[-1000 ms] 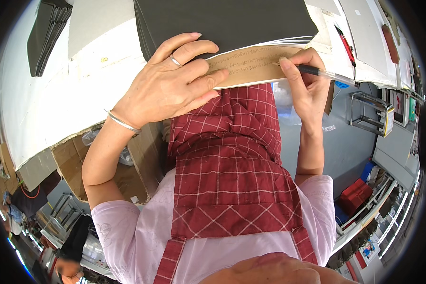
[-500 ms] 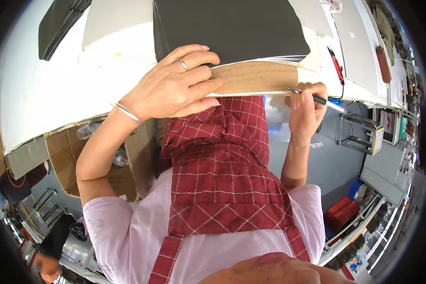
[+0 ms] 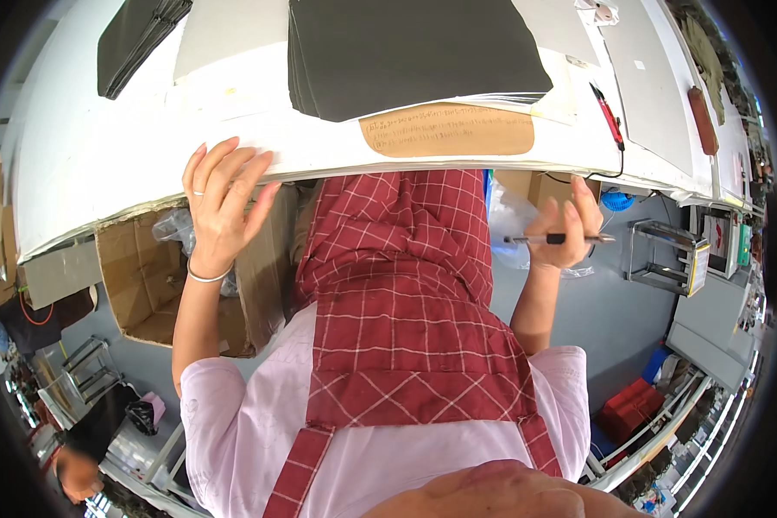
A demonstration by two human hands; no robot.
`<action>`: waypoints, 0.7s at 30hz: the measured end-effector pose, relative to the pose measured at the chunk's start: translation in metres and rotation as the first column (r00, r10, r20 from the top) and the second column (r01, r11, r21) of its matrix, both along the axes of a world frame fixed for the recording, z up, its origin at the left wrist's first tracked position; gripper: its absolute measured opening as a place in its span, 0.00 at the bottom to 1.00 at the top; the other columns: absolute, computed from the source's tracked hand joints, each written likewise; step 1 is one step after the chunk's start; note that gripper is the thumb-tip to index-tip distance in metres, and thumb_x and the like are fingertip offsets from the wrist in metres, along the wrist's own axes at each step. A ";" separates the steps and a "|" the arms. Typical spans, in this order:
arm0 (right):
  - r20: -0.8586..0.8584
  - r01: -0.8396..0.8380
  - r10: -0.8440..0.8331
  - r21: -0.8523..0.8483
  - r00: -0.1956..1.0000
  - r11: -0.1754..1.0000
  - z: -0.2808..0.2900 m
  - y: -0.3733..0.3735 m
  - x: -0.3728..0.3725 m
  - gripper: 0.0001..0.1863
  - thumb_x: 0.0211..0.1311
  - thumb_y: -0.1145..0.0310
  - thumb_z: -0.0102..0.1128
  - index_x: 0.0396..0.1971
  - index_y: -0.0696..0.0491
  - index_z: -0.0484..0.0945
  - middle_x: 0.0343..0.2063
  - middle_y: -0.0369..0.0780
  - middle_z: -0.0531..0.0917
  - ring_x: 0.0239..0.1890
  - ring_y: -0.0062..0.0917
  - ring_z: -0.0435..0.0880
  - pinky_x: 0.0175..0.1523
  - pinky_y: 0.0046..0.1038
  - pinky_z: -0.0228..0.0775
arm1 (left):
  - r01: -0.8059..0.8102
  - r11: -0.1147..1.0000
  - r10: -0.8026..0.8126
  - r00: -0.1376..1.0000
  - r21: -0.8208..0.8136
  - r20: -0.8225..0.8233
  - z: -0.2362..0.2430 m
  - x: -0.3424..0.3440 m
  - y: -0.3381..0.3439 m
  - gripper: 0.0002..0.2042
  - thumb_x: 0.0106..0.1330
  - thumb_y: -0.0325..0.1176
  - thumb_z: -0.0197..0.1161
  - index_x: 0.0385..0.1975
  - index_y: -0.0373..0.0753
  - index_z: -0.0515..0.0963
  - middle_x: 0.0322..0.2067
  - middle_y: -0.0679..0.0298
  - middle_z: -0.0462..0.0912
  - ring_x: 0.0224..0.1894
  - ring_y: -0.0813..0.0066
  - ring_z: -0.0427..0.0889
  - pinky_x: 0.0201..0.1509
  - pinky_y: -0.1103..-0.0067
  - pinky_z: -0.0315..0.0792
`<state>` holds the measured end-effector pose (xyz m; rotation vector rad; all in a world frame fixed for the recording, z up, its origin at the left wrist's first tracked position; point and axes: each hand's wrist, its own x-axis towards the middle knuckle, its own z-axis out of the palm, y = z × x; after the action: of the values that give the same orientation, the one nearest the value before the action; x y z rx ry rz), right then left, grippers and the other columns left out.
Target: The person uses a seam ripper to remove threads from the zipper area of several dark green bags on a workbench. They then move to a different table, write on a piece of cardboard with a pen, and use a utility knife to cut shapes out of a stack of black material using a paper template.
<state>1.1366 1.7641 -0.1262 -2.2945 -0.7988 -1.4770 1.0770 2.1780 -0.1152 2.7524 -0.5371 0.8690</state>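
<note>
My left hand (image 3: 226, 194), a ring on one finger, is open at the front edge of the white worktable (image 3: 129, 155), its fingertips over the tabletop. My right hand (image 3: 561, 220) is below the table edge at the right, holding a black pen (image 3: 544, 238) crosswise. A tan card (image 3: 445, 129) with handwriting lies on the table just behind the edge. Beyond it sits a stack of dark grey sheets (image 3: 410, 56) with several white sheets showing under its right corner.
A red and black tool (image 3: 611, 121), grey boards (image 3: 647, 78) and another dark stack (image 3: 138, 43) lie on the table. An open cardboard box (image 3: 142, 276) stands underneath at left. A metal stool (image 3: 665, 255) stands at right. A person (image 3: 82, 466) is at lower left.
My left hand has come off the card toward the left and down to the table edge. My right hand has dropped below the edge, turning the pen over.
</note>
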 end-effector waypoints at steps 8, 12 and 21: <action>-0.481 0.226 -0.039 0.337 0.876 0.914 0.018 0.010 0.032 0.23 0.65 0.66 0.64 0.57 0.57 0.74 0.57 0.50 0.77 0.65 0.46 0.71 0.66 0.41 0.61 | -0.288 0.939 0.264 0.954 -0.190 -0.145 0.008 0.011 0.025 0.41 0.59 0.41 0.72 0.71 0.38 0.58 0.66 0.52 0.68 0.70 0.48 0.62 0.73 0.57 0.51; -0.620 0.328 -0.081 0.295 0.781 0.898 0.017 0.012 0.045 0.22 0.67 0.59 0.62 0.55 0.57 0.76 0.55 0.53 0.78 0.66 0.47 0.69 0.67 0.42 0.59 | -0.314 0.936 0.279 0.938 -0.162 -0.205 0.002 0.031 0.034 0.43 0.61 0.42 0.71 0.73 0.38 0.54 0.67 0.49 0.65 0.70 0.51 0.63 0.73 0.61 0.54; -0.644 0.364 -0.141 0.226 0.751 0.904 0.015 0.013 0.052 0.23 0.67 0.56 0.62 0.55 0.55 0.76 0.54 0.50 0.79 0.66 0.43 0.70 0.73 0.47 0.48 | -0.360 0.474 -0.027 0.906 -0.804 -0.422 0.014 0.051 0.029 0.39 0.68 0.41 0.65 0.73 0.38 0.51 0.66 0.43 0.65 0.69 0.58 0.64 0.71 0.68 0.60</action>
<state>1.1885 1.7773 -0.1107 -2.4335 -0.0262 -0.7497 1.1280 2.2069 -0.1011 1.8924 0.2552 0.3977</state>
